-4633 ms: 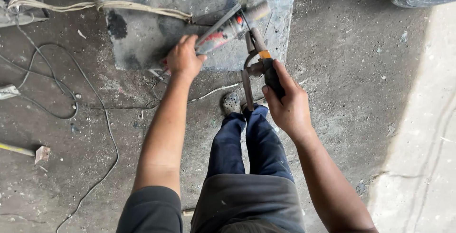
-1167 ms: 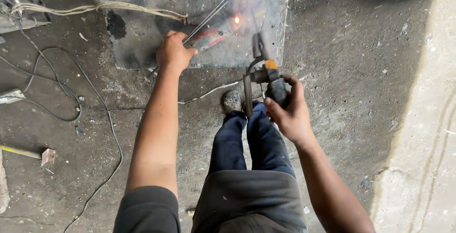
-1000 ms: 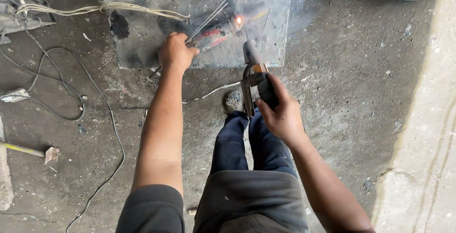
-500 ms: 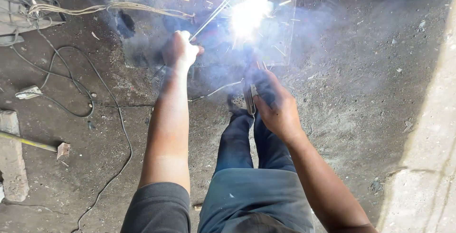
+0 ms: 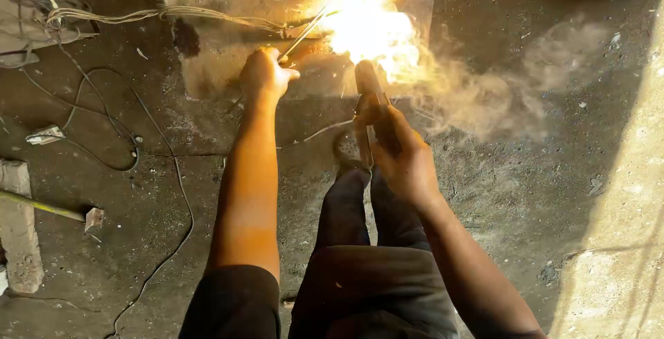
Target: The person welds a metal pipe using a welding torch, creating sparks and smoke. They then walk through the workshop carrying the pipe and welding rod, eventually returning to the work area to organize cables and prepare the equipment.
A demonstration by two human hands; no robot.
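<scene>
Left hand (image 5: 266, 75) grips a thin rod (image 5: 304, 32); right hand (image 5: 404, 159) grips the welding holder (image 5: 370, 97)

welding glare (image 5: 370, 31) over metal plate (image 5: 221, 41)

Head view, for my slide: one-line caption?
Right hand holds welding electrode holder at bright arc; left hand steadies thin metal rod.
</scene>
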